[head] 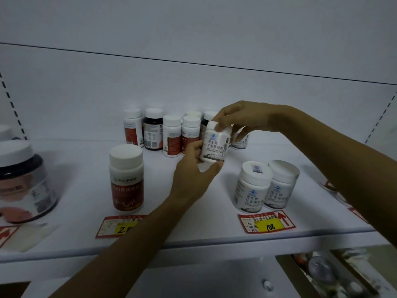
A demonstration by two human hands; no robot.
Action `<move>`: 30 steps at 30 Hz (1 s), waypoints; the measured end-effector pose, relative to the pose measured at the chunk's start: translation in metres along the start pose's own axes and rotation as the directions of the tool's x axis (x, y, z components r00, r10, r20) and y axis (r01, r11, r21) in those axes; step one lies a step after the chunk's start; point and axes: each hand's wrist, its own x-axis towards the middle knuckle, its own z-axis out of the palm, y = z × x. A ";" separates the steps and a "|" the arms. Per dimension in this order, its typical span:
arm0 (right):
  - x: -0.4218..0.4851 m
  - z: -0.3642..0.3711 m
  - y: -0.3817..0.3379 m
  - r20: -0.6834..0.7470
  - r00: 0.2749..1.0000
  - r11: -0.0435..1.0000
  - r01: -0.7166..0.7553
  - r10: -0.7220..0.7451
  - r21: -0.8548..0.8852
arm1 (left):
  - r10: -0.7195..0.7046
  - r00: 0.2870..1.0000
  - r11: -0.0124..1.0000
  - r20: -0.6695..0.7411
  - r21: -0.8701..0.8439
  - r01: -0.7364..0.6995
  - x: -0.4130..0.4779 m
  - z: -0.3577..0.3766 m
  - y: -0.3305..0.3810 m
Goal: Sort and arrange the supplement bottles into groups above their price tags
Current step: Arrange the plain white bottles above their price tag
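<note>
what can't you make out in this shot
Head view only.
- Left price tag: whatever follows "28" is hidden by the left forearm.
- Rear white bottle: mostly behind the right hand and held bottle.
- Dark jar: cut by the left edge.
- Back-row bottles: print too small.

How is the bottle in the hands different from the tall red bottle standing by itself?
The held bottle has a white label with dark writing; the red bottle has a red-brown label. The held bottle is tilted in the air, gripped by the left hand and right hand; the red bottle stands upright on the shelf, untouched. The red bottle looks taller and slimmer. Both have white caps.
</note>
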 end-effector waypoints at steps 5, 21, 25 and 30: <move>-0.008 -0.002 0.001 -0.039 0.999 1.000 -0.008 0.008 0.004 | 0.019 0.999 0.999 0.030 0.027 -0.019 -0.003 -0.001 0.003; -0.043 0.009 0.029 0.070 0.995 0.993 -0.058 0.065 -0.105 | -0.246 0.917 0.965 0.314 0.171 0.201 -0.002 0.018 0.009; -0.045 0.003 0.036 0.033 0.999 0.995 -0.033 0.037 -0.097 | -0.233 0.926 0.965 0.298 0.189 0.182 -0.004 0.017 0.012; -0.041 -0.008 0.050 -0.156 0.987 0.998 -0.045 0.040 -0.033 | -0.189 0.964 0.981 0.186 0.077 0.177 0.006 0.018 0.026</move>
